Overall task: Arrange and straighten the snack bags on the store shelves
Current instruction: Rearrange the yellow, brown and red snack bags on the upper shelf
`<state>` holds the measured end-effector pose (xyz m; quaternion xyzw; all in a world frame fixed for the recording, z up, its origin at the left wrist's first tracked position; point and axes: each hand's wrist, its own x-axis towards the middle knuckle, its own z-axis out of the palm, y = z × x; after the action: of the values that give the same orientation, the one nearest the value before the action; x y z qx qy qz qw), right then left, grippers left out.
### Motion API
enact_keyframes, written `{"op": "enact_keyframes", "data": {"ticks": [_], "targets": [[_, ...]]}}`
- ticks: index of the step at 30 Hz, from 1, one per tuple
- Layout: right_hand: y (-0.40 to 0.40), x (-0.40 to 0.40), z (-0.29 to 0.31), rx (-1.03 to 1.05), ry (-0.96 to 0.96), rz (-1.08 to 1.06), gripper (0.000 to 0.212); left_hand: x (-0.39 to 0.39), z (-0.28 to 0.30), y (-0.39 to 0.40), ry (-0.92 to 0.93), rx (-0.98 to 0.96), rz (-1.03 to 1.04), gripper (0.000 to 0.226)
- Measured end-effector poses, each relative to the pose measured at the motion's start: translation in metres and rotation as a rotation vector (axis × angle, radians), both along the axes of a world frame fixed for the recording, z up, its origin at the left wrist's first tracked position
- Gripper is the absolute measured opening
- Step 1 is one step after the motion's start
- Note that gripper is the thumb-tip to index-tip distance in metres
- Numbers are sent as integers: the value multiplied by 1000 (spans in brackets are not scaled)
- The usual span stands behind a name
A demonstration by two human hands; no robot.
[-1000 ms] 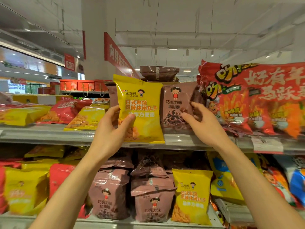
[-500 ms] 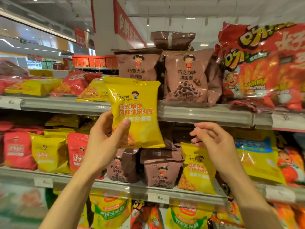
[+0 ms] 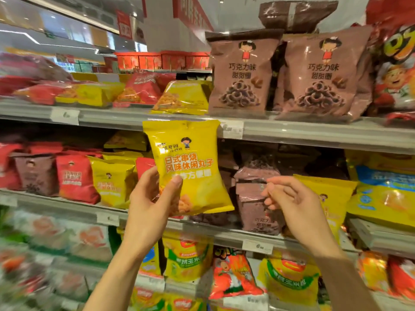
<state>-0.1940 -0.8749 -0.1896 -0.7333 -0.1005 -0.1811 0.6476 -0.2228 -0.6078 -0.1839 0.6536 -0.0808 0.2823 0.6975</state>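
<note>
Since a second ago the yellow snack bag has come off the top shelf level and dropped down the frame; it now hangs mid-frame in front of the grey shelf edge, overlapping that edge with its top seam; the right hand, which was up on a brown bag back then, has dropped too and sits right of centre, lower down.

Left hand has the yellow bag pinched at its lower left corner, thumb over the front, fingers behind; bag is upright-ish, long axis running top to bottom but leaning so the top tips toward the upper left of the frame; printed face points at the camera, text reads right way up.

Right hand holds nothing; fingers loosely curled, thumb and fingertips close together, hovering in front of the brown bags on the middle shelf, just right of the yellow bag; can't tell if it touches them.

Up top right, two brown chocolate ring bags stand upright side by side facing out, with another brown bag lying across the top of them; big red bag at the far right edge; flat-lying red and yellow bags on the upper left; a matching yellow bag stands on the middle shelf behind the right hand; lower shelf stuff is blurry.
</note>
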Motion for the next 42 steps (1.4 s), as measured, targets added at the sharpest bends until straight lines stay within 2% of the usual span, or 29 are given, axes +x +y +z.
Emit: {"op": "enact_keyframes", "data": {"ticks": [7,11,14,18,23,26,29,31,35,39,42], "targets": [[92,-8,-2,64,-44,-112,10,13,8,100,-14,-14,-95,19],[158,-14,7,119,-48,-164,9,21,18,170,-21,43,-132,33],[201,-14,17,127,-55,-185,9,30,29,214,-29,81,-140,35],[238,-12,33,88,-76,-203,9,43,42,252,-60,107,-135,40],[266,-1,68,-36,-151,-244,9,66,66,275,-96,117,-155,32],[278,19,100,-99,-221,-260,7,83,90,284,-141,170,-134,38],[288,47,143,-238,-301,-317,7,99,122,289,-184,184,-102,39],[296,68,172,-396,-319,-368,14,113,142,293,-186,191,-83,35],[315,111,212,-742,-317,-469,28,132,170,300,-163,159,-64,43],[332,146,223,-1016,-153,-502,42,145,182,310,-153,187,-39,41],[341,160,221,-1116,-32,-532,52,153,184,319,-152,182,-53,41]]}}
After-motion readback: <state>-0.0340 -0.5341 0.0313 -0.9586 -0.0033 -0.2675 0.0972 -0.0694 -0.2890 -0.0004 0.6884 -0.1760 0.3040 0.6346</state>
